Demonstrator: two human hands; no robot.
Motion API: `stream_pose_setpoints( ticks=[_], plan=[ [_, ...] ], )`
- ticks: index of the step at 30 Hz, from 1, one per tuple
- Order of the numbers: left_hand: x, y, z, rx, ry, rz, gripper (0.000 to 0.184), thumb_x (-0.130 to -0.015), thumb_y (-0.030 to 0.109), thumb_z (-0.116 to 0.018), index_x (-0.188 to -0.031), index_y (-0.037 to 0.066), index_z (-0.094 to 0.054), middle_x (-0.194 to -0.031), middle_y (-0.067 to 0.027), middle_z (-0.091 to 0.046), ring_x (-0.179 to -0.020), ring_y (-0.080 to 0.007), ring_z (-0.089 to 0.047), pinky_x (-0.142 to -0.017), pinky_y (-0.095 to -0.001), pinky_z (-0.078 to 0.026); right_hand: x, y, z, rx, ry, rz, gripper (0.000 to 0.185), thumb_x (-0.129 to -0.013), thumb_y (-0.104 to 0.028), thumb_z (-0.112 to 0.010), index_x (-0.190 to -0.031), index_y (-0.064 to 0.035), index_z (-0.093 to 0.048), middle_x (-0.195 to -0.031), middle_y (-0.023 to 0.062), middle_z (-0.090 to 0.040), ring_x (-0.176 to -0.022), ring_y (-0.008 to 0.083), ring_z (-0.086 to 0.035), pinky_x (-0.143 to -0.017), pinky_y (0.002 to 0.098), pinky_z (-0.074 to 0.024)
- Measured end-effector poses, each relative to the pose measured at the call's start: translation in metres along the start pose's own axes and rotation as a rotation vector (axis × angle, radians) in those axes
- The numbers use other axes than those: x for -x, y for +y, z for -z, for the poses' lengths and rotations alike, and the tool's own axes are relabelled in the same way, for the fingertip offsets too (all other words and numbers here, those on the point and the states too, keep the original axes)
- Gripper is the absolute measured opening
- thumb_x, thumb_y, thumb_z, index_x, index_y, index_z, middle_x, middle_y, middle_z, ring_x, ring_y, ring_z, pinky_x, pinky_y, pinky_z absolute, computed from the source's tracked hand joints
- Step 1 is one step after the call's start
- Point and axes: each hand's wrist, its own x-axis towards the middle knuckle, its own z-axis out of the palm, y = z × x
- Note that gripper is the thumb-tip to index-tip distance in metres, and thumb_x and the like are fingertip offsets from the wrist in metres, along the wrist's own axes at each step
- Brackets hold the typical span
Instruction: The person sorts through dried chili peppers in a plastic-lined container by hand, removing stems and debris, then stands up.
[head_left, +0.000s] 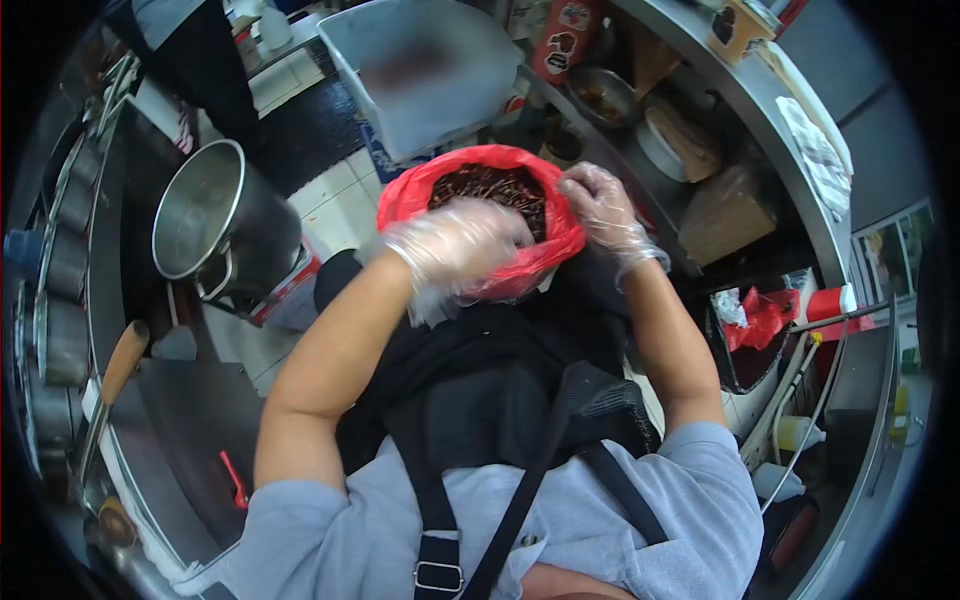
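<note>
A red plastic bag (405, 195) stands open-mouthed in front of me, its rim folded outward. Inside lie many slender dark reddish-brown pieces (490, 188) that look like dried chillies. My left hand (460, 243), in a clear plastic glove, is over the near left part of the bag's mouth. Motion smears its fingers, so whether they hold anything is unclear. On the bag's right side, my right hand (606, 212), gloved the same way, has its fingers curled together at the rim.
A large steel pot (225, 215) stands on the left, beside a cleaver-like handle (125, 355) on the counter. Behind the bag is a big translucent tub (350, 75). Shelves with a bowl (603, 95) run along the right. Another person (205, 70) stands at the upper left.
</note>
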Motion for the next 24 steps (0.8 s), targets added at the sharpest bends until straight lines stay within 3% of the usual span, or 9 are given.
stream_pose_setpoints(
  ticks=[1,3,5,7,11,14,19,22,24],
  plan=[
    [0.006,-0.035,-0.002,0.021,0.196,-0.023,0.027,-0.095,0.013,-0.06,-0.12,0.008,-0.068,-0.105,-0.0161,-0.072,-0.098,-0.0297,-0.07,-0.09,-0.0414,-0.055,0.004,0.004,-0.001,-0.093,-0.042,-0.081,0.013,-0.095,-0.012,-0.063,-0.096,0.0002,-0.068,-0.085,0.0062,-0.064,-0.079,0.0148,-0.06,-0.074,0.0317,-0.0497],
    [0.005,-0.079,-0.01,0.447,0.503,0.395,0.025,-0.097,0.007,-0.057,-0.12,0.007,-0.069,-0.102,-0.0107,-0.073,-0.089,-0.0149,-0.068,-0.079,-0.0328,-0.056,0.011,0.01,-0.01,-0.072,-0.114,-0.062,0.013,-0.095,-0.012,-0.062,-0.097,-0.0001,-0.068,-0.086,0.0051,-0.064,-0.078,0.013,-0.059,-0.073,0.0304,-0.0493],
    [0.0,-0.104,-0.016,0.292,0.664,0.38,0.026,-0.096,0.008,-0.059,-0.12,0.007,-0.069,-0.105,-0.0125,-0.074,-0.092,-0.0204,-0.07,-0.082,-0.0354,-0.056,0.021,0.003,-0.023,-0.011,-0.188,-0.009,0.014,-0.096,-0.011,-0.06,-0.102,-0.0008,-0.067,-0.086,0.0052,-0.064,-0.077,0.0126,-0.058,-0.073,0.0303,-0.0499],
    [-0.004,-0.098,-0.027,0.076,0.6,0.247,0.028,-0.094,0.008,-0.061,-0.12,0.007,-0.07,-0.109,-0.0148,-0.074,-0.099,-0.0264,-0.071,-0.088,-0.0381,-0.056,0.025,-0.001,-0.036,0.087,-0.24,-0.051,0.015,-0.096,-0.01,-0.058,-0.105,-0.0015,-0.067,-0.087,0.0074,-0.066,-0.08,0.0154,-0.061,-0.077,0.0323,-0.0512],
    [-0.012,-0.09,-0.068,-0.201,0.107,0.284,0.039,-0.08,0.009,-0.069,-0.119,0.009,-0.071,-0.107,-0.0173,-0.071,-0.107,-0.035,-0.067,-0.094,-0.0452,-0.053,0.027,0.002,-0.057,0.189,-0.259,0.091,0.019,-0.093,-0.01,-0.06,-0.108,-0.0019,-0.068,-0.099,0.0155,-0.072,-0.096,0.0292,-0.069,-0.087,0.0398,-0.0526],
    [-0.012,-0.104,-0.1,-0.301,0.231,0.285,0.039,-0.076,0.009,-0.071,-0.114,0.009,-0.071,-0.104,-0.0174,-0.068,-0.107,-0.037,-0.065,-0.093,-0.0465,-0.052,0.035,0.001,-0.064,0.2,-0.262,0.051,0.019,-0.093,-0.01,-0.061,-0.109,-0.002,-0.069,-0.101,0.0167,-0.072,-0.099,0.0309,-0.07,-0.088,0.0405,-0.0526],
    [-0.01,-0.133,-0.089,-0.21,0.235,0.125,0.028,-0.072,0.003,-0.071,-0.1,0.006,-0.07,-0.101,-0.017,-0.069,-0.106,-0.0372,-0.065,-0.092,-0.0474,-0.052,0.041,0.015,-0.067,0.189,-0.279,0.069,0.02,-0.093,-0.009,-0.06,-0.11,-0.0022,-0.069,-0.1,0.0166,-0.071,-0.097,0.0289,-0.069,-0.09,0.0395,-0.0523],
    [-0.012,-0.143,-0.081,-0.131,0.165,0.179,0.026,-0.073,0.001,-0.071,-0.099,0.007,-0.072,-0.101,-0.0178,-0.07,-0.101,-0.0384,-0.066,-0.09,-0.0462,-0.053,0.036,0.014,-0.072,0.118,-0.263,0.042,0.02,-0.092,-0.007,-0.061,-0.11,-0.0018,-0.069,-0.1,0.0167,-0.072,-0.097,0.0288,-0.069,-0.089,0.0395,-0.0527],
    [-0.009,-0.141,-0.076,-0.104,0.278,0.08,0.021,-0.08,-0.001,-0.069,-0.1,0.005,-0.072,-0.102,-0.0152,-0.071,-0.094,-0.0313,-0.07,-0.084,-0.0421,-0.056,0.03,0.008,-0.075,0.136,-0.216,0.052,0.021,-0.092,-0.007,-0.061,-0.11,-0.0017,-0.069,-0.1,0.0169,-0.072,-0.097,0.029,-0.07,-0.088,0.0397,-0.053]
  ],
)
